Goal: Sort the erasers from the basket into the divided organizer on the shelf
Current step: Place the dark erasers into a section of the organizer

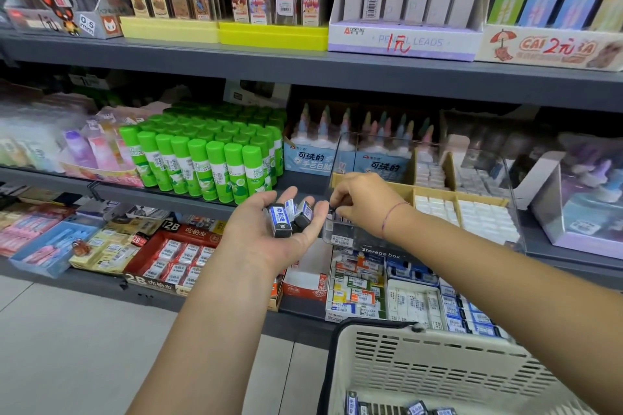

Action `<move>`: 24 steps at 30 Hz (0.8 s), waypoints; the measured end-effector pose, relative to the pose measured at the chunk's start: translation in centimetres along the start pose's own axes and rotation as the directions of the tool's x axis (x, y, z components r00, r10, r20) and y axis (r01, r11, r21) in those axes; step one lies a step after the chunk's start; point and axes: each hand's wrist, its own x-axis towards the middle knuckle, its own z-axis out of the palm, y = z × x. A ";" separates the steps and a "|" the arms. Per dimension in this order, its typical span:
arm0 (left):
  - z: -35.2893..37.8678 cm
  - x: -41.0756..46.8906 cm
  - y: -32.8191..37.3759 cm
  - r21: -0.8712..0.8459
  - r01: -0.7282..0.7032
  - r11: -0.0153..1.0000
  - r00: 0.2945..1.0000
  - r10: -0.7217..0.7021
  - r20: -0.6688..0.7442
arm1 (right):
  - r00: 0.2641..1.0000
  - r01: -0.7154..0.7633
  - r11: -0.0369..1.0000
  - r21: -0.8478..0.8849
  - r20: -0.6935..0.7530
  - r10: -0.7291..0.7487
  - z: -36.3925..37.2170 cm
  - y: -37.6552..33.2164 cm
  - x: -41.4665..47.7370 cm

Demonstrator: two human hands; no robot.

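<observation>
Sorting is under way. The left hand [269,229] lies palm up, its grip loose, carrying a small heap of erasers [291,217]. At its three o'clock, the right hand [365,200] curls its fingertips down into the front-left compartment of the clear organizer [340,234] on the shelf [188,204]. Whether that grip pinches an eraser I cannot tell. More lie in the basket [438,364] at five o'clock. The next move, I judge, calls for plucking another from the palm and seating it neatly.

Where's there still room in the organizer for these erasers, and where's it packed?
Room shows in the front-left compartment, between the organizer's clear left wall and the first cardboard divider, where the right hand sets an eraser. A bare shelf strip lies between the green glue sticks and that wall. Compartments further right are packed with white erasers.
</observation>
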 end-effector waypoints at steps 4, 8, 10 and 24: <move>0.2 0.0 -0.2 0.009 0.016 1.000 1.000 -0.016 0.021 | 1.000 0.020 0.999 0.047 -0.010 -0.020 -0.4 0.4 -0.7; 0.3 0.1 -0.5 0.010 0.038 0.999 0.997 -0.039 0.063 | 0.976 0.046 0.968 0.247 -0.216 0.009 -2.6 -0.4 -1.8; 0.4 0.2 -0.7 0.009 0.057 0.998 0.995 -0.057 0.079 | 0.964 0.148 0.936 0.320 -0.256 -0.065 -3.9 -1.6 -2.6; 0.5 0.4 -1.0 0.115 0.089 0.989 0.992 -0.098 0.074 | 0.973 0.182 0.928 0.325 -0.195 -0.123 -5.2 -2.2 -3.3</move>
